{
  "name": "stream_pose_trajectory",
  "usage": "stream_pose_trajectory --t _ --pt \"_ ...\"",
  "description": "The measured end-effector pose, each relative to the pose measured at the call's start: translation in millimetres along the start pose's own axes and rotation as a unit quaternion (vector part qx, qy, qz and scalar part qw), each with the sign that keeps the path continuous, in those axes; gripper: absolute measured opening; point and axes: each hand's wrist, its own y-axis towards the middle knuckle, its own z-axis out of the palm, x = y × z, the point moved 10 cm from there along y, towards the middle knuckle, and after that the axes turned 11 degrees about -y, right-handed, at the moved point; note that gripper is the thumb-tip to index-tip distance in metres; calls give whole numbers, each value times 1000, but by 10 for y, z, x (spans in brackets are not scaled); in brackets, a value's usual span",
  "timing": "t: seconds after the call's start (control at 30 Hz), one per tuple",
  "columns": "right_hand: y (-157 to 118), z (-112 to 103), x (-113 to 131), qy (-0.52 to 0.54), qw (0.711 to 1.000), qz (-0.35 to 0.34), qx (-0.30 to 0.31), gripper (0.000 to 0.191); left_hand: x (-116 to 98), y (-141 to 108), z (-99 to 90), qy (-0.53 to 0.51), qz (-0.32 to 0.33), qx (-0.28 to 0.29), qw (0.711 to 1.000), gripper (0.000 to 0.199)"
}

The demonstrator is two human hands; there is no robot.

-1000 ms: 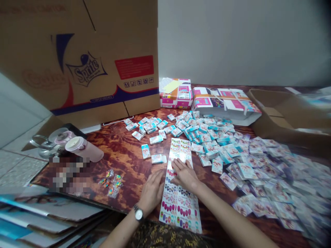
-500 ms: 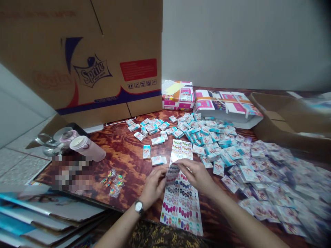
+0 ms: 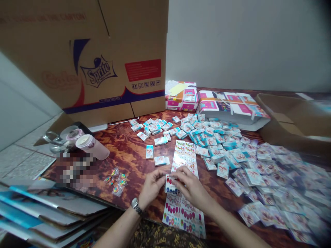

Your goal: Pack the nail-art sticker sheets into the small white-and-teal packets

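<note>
The left hand (image 3: 152, 187) and right hand (image 3: 192, 188) are gripping a small printed piece (image 3: 170, 184) with their fingertips, holding it over the long printed sheets (image 3: 184, 215) that are lying on the tabletop (image 3: 137, 175). Beyond, small blue-and-white boxes (image 3: 210, 141) are lying scattered; purplish packets (image 3: 276, 194) are spreading right. A pink tumbler (image 3: 97, 148) is resting left, before a large carton (image 3: 108, 72).

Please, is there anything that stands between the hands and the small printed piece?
Nothing visible is in the way: the left hand and right hand hold the small printed piece. The long printed sheet lies below it, the small boxes beyond.
</note>
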Motion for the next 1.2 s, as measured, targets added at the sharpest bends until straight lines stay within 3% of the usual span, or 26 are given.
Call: stream_pose_trajectory --t 0.07,0.17,0.3,0.4,0.5,0.63,0.73,0.83,0.93,1.03,1.13,1.2 --pt "51 -12 -88 5 1000 20 -10 28 -69 -14 29 25 12 16 999 19" --pt "101 45 -114 22 1000 18 8 18 -116 -42 61 12 17 21 1000 19" --pt "84 18 -92 -6 999 1 -36 18 -9 -79 112 -37 -17 25 999 23" --pt "-11 28 35 -93 990 -80 -72 26 155 -99 41 -89 -74 -13 993 23" --pt "-151 162 172 -183 965 -179 -60 32 246 -127 -17 -182 -115 -42 976 23" --pt "-241 329 203 -234 947 -220 -12 38 207 -150 -22 -244 -97 -39 964 25" --pt "-200 340 178 -165 968 -190 21 38 178 -156 -83 -178 -62 -43 981 29" --pt "-92 322 30 -21 995 -83 50 37 170 -163 -178 -102 -36 -50 993 29" --pt "-31 446 -60 85 993 -5 84 35 136 -201 -256 -18 -2 -60 998 25" --pt "-1 623 -50 118 988 17 98 24 123 -273 -271 59 25 -56 996 20" --pt "20 744 -56 107 989 25 98 21 88 -333 -448 182 38 -69 980 17" --pt "34 765 -72 91 991 21 96 21 -94 -382 -805 326 83 -147 930 18"
